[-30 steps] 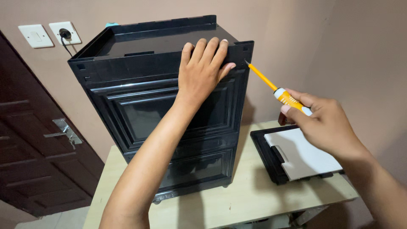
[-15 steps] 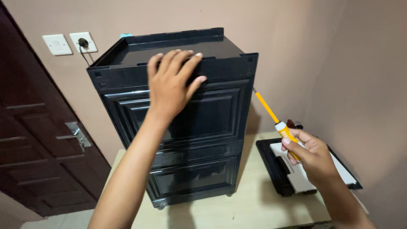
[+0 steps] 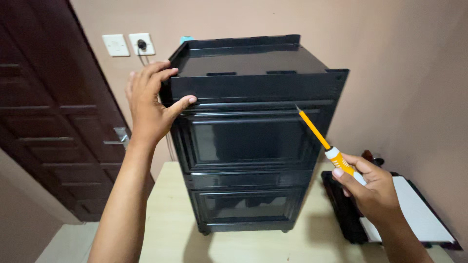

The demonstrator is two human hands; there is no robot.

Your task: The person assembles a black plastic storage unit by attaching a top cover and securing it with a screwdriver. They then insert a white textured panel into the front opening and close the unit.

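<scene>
- At nine o'clock stands a dark wooden door (image 3: 44,122) with a metal handle (image 3: 117,139). A switch (image 3: 116,45) and a socket (image 3: 142,44) sit on the wall at eleven.
- My left hand (image 3: 151,107) holds the top left corner of the cabinet (image 3: 248,146). The grip is pressed on it, with the fingers curled over the rim and the thumb flat on the front edge.
- The cabinet is black, upright, and stands mid-frame on the pale table (image 3: 165,224). It faces me with two panelled drawer fronts under a tray-like top.
- The yellow screwdriver (image 3: 324,146) slants up toward eleven. Its tip is near the right end of the front, just under the top rim; I cannot tell whether it touches.
- My right hand (image 3: 370,192), at four o'clock, is closed around the screwdriver's handle.
- A flat black panel (image 3: 341,204) with a white sheet on it lies on the table at five o'clock, just beside the cabinet.
- As I judge it, this is the aiming step, with one hand bracing and the other lining up the tip.
- A next move calls for seating the tip squarely before any turn, with the left hand firm so the cabinet cannot twist.
</scene>
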